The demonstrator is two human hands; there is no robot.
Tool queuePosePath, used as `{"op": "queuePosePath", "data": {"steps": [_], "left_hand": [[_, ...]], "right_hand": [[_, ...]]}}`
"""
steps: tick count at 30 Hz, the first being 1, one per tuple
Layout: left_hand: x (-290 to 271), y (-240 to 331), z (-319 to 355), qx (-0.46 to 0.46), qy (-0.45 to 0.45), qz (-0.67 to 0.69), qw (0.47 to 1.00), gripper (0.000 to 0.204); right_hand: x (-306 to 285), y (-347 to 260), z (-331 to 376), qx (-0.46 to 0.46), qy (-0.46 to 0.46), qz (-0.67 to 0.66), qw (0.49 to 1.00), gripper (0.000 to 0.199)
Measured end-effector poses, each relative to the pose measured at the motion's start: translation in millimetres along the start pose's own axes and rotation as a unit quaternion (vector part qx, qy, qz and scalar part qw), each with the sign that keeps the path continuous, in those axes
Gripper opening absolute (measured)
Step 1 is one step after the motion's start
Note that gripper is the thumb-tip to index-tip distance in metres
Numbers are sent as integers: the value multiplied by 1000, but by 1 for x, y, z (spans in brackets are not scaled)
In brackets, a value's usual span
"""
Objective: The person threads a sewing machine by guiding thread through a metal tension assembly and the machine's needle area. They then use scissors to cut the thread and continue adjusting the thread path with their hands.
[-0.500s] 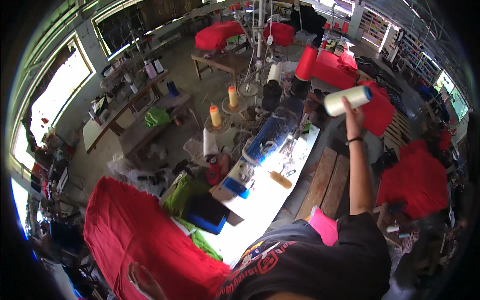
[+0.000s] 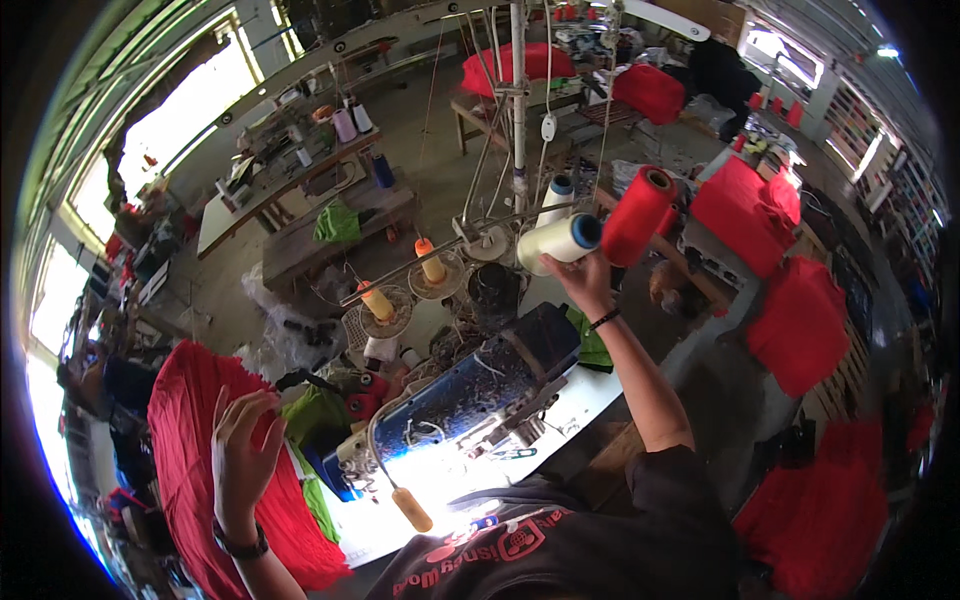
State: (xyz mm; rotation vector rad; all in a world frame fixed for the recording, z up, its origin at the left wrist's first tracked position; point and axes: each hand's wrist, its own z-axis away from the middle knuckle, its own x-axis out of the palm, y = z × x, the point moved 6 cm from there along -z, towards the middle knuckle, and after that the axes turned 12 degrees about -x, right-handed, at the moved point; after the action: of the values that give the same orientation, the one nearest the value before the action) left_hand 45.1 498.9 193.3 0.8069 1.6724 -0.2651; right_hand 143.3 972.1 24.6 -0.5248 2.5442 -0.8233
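My right hand [image 2: 584, 284] grips a large cream thread cone [image 2: 545, 243] with a blue end, held tilted above the sewing machine's far end. Close beside it are a big red thread cone [image 2: 636, 222] and, just behind, a white cone [image 2: 556, 196] with a blue top. My left hand [image 2: 243, 445] is raised with fingers spread, holding nothing, over the red fabric [image 2: 185, 430]. Between my arms lies the blue sewing machine [image 2: 465, 378], on a brightly lit white table [image 2: 365, 520].
Two yellow cones, one nearer [image 2: 377, 304] and one farther [image 2: 431, 262], stand on round holders left of a metal pole [image 2: 519, 130]. A thin bar crosses above them. Green cloth [image 2: 312, 425] lies by the machine. Red fabric piles [image 2: 797, 325] lie at right.
My right hand has carried the cream cone left and down, toward the red and white cones. My left hand has risen from low over the red fabric. The whole view has shifted.
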Motion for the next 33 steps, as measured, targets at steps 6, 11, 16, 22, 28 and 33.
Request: {"op": "queuePosePath", "data": {"steps": [6, 11, 16, 22, 28, 33], "left_hand": [[54, 13, -26, -74, -123, 9, 990, 23], [81, 42, -43, -45, -152, 71, 985, 27], [94, 69, -50, -26, -206, 50, 977, 31], [106, 75, -60, 16, -204, 75, 976, 28], [130, 81, -87, 46, -232, 128, 963, 26], [170, 91, -115, 95, -217, 178, 955, 28]], "right_hand": [[48, 7, -54, -56, -35, -53, 996, 43], [101, 40, -101, -91, -2, 42, 995, 50], [151, 93, -81, 41, -115, 108, 987, 61], [172, 121, -47, 35, -192, 123, 973, 69], [151, 109, -46, 93, -141, 8, 986, 75], [133, 46, -70, -33, -140, 34, 989, 33]]}}
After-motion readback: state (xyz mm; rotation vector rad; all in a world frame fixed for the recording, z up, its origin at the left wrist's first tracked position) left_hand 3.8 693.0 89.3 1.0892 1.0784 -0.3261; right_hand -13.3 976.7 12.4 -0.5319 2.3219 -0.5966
